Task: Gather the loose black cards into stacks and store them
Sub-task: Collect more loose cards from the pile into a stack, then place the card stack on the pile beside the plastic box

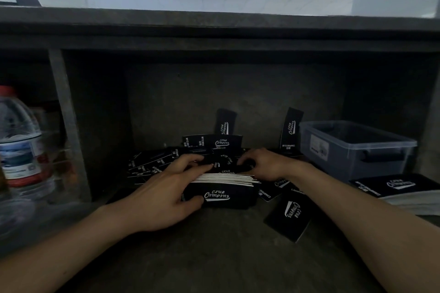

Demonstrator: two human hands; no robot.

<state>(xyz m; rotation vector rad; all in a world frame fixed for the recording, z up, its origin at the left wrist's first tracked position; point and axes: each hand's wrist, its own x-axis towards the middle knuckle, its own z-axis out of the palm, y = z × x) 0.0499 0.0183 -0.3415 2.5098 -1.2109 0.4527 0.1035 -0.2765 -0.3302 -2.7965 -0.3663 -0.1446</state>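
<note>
left hand (164, 197) grips card stack (221, 194), thumb on front face | right hand (264, 165) curls fingers over its far end | stack on shelf (214, 257), front reads "Club Camping" | loose cards (152, 164) behind, same script | plastic bin (357, 147) right

The flat black paper cards (221, 195) look matt and smooth, with white print, and their thin edges show white. The dark grey table (214, 257) under them looks like rough, dull stone or concrete. The see-through bluish plastic box (352, 150) is smooth and a little shiny. The clear plastic water bottle with a red cap (19, 140) looks smooth and glossy, with a shiny printed label.
</note>
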